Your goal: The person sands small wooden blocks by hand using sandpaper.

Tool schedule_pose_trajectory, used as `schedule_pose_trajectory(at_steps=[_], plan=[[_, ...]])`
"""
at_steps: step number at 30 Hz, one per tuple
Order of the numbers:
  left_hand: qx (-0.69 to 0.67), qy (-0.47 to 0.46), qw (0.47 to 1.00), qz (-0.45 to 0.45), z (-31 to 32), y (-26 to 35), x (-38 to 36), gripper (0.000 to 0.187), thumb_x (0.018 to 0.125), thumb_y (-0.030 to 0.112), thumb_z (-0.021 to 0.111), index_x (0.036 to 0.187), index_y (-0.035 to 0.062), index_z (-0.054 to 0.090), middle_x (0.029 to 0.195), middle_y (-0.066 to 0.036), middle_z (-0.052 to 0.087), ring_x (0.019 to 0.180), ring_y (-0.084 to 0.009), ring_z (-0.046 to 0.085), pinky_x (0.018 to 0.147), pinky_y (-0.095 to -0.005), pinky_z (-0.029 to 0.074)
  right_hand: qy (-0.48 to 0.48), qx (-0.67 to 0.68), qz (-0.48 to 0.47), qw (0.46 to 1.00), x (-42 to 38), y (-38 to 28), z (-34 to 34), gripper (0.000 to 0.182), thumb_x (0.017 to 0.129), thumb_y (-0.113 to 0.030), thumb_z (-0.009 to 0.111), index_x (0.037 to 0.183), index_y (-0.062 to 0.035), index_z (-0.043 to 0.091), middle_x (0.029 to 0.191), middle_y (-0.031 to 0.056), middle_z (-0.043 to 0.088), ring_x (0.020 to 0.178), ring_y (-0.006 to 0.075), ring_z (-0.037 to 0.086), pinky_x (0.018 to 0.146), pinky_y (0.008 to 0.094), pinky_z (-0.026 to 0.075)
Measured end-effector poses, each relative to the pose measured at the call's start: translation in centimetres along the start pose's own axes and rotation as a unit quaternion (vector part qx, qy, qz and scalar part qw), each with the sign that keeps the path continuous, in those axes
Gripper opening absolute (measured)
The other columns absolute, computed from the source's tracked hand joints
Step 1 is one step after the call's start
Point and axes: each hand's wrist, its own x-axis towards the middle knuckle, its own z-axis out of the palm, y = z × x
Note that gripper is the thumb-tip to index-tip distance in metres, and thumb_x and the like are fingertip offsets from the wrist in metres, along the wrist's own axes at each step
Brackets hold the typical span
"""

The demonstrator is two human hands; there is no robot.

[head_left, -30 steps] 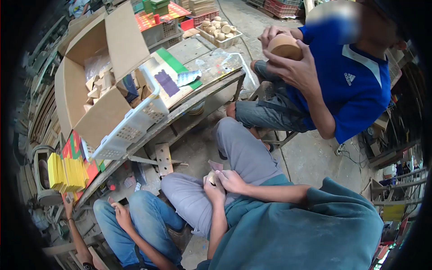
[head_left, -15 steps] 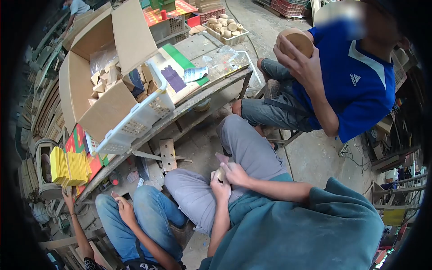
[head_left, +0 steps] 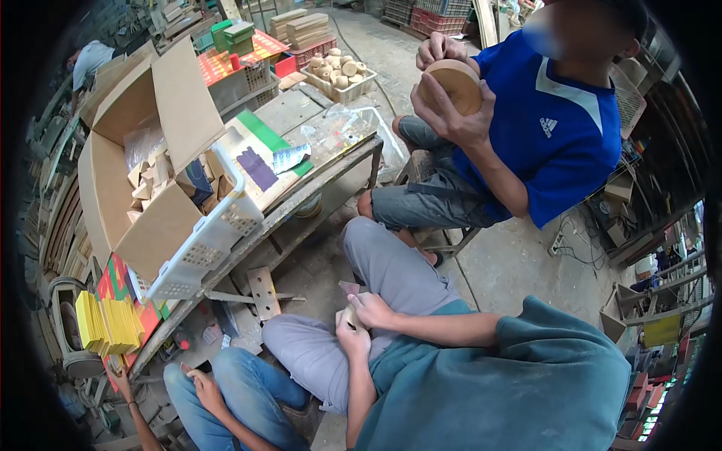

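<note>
Has swung the view since half a second ago, so that the counter point(head_left: 271, 104) sits further left and lower in it, and now sees a blue-shirted co-worker's upper hand point(head_left: 442, 51) beside the round wooden piece point(head_left: 462, 79), out of sight behind it before. Grasps a small pale wooden piece point(head_left: 348, 314) in the left hand point(head_left: 353, 342), fingers wrapped around its near side, just above the lap. Pinches a pinkish sheet point(head_left: 349, 287) in the right hand point(head_left: 376, 310), close against the same wooden piece, with a corner of the sheet jutting past the fingertips. Has, up and left of the left hand, a drilled board point(head_left: 263, 293), and further out the counter bearing a white basket point(head_left: 207, 244) and a cardboard box point(head_left: 150, 233) of wooden blocks point(head_left: 150, 177). Faces yellow slabs point(head_left: 113, 327) well to the left of the left hand. Sits with another person's hand point(head_left: 208, 388) left of and below the left hand, over denim knees. Has the blue-shirted co-worker's round piece well above and right of the right hand, cupped by that person's lower hand point(head_left: 466, 116).
</note>
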Motion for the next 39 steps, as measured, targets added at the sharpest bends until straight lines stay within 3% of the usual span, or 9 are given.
schedule_pose_trajectory(at_steps=[5, 9, 15, 16, 23, 24, 30, 33, 39], plan=[[-0.051, 0.046, 0.984, -0.162, -0.2, -2.6, 0.1, 0.021, 0.089, 0.01, 0.06, 0.103, -0.0063, 0.063, 0.089, -0.014, 0.06, 0.079, -0.0232, 0.059, 0.074, -0.0326, 0.046, 0.028, -0.008, -0.101, 0.994, -2.7, -0.3, 0.8, 0.046, 0.098, -0.031, 0.04, 0.079, 0.0056, 0.061, 0.076, 0.029, 0.06, 0.075, 0.0448, 0.061, 0.065, 0.0483, 0.045], [-0.02, -0.014, 0.999, -0.037, 0.2, -0.4, -0.3, 0.022, 0.092, 0.015, 0.059, 0.099, -0.0053, 0.064, 0.085, -0.011, 0.062, 0.08, -0.0221, 0.06, 0.073, -0.0335, 0.046, 0.016, -0.002, -0.026, 1.0, -0.6, 0.4, 0.2, 0.049, 0.098, -0.032, 0.038, 0.079, 0.0064, 0.06, 0.082, 0.0305, 0.06, 0.08, 0.0462, 0.06, 0.067, 0.0481, 0.046], [-0.161, 0.029, 0.973, -0.165, 0.3, -1.2, 0.0, 0.024, 0.092, 0.017, 0.059, 0.098, -0.0059, 0.064, 0.086, -0.01, 0.061, 0.078, -0.0206, 0.059, 0.073, -0.0323, 0.046, 0.025, 0.036, -0.087, 0.995, -2.4, -1.5, -0.3, 0.045, 0.096, -0.028, 0.039, 0.078, 0.0065, 0.061, 0.079, 0.0314, 0.06, 0.078, 0.048, 0.059, 0.072, 0.0526, 0.044], [-0.051, -0.008, 0.998, -0.041, 0.1, -0.7, -0.2, 0.025, 0.093, 0.019, 0.06, 0.097, -0.0059, 0.064, 0.087, -0.01, 0.061, 0.08, -0.0176, 0.058, 0.073, -0.032, 0.046, 0.024, 0.035, -0.087, 0.995, -2.0, -1.0, -0.4, 0.045, 0.096, -0.028, 0.039, 0.078, 0.0065, 0.061, 0.079, 0.0314, 0.06, 0.078, 0.048, 0.059, 0.072, 0.0526, 0.044], [-0.131, 0.047, 0.981, -0.138, 0.3, -0.7, -0.1, 0.019, 0.094, 0.01, 0.054, 0.095, -0.0069, 0.063, 0.088, -0.007, 0.06, 0.081, -0.0155, 0.056, 0.073, -0.0295, 0.045, 0.034, 0.034, -0.112, 0.993, -2.3, -0.9, 0.4, 0.048, 0.098, -0.033, 0.04, 0.079, 0.006, 0.06, 0.073, 0.028, 0.059, 0.072, 0.0428, 0.061, 0.065, 0.0465, 0.045], [-0.021, 0.012, 1.0, 0.002, 0.0, -0.2, -0.2, 0.023, 0.092, 0.014, 0.059, 0.1, -0.0074, 0.062, 0.089, -0.012, 0.058, 0.079, -0.0228, 0.059, 0.072, -0.032, 0.046, 0.019, 0.024, -0.069, 0.997, -1.2, -0.8, -0.1, 0.048, 0.099, -0.033, 0.04, 0.08, 0.0061, 0.06, 0.073, 0.0279, 0.059, 0.073, 0.043, 0.061, 0.066, 0.0468, 0.045], [-0.042, 0.038, 0.992, -0.11, -0.4, -0.9, 0.0, 0.019, 0.091, 0.009, 0.057, 0.099, -0.0081, 0.061, 0.094, -0.011, 0.057, 0.083, -0.0221, 0.059, 0.075, -0.0321, 0.046, 0.024, 0.021, -0.087, 0.996, -3.0, -1.2, 0.4, 0.046, 0.098, -0.031, 0.04, 0.082, 0.0074, 0.06, 0.077, 0.0286, 0.06, 0.073, 0.0414, 0.062, 0.066, 0.046, 0.045], [-0.033, 0.009, 0.998, -0.043, 0.2, 0.3, -0.2, 0.022, 0.092, 0.013, 0.057, 0.097, -0.0083, 0.061, 0.091, -0.012, 0.058, 0.081, -0.0223, 0.059, 0.074, -0.0327, 0.046, -0.005, 0.033, -0.005, 0.999, -0.4, -0.4, 0.0, 0.045, 0.098, -0.031, 0.04, 0.085, 0.0072, 0.06, 0.078, 0.0289, 0.06, 0.075, 0.0421, 0.062, 0.067, 0.0463, 0.045], [-0.026, 0.054, 0.992, -0.108, -0.4, -0.6, 0.0, 0.017, 0.088, 0.006, 0.058, 0.098, -0.0073, 0.062, 0.092, -0.01, 0.058, 0.084, -0.0215, 0.059, 0.074, -0.0324, 0.046, 0.019, 0.008, -0.095, 0.995, -2.5, -1.1, 0.4, 0.046, 0.099, -0.031, 0.04, 0.082, 0.0068, 0.06, 0.075, 0.028, 0.06, 0.073, 0.0414, 0.062, 0.065, 0.046, 0.046]])
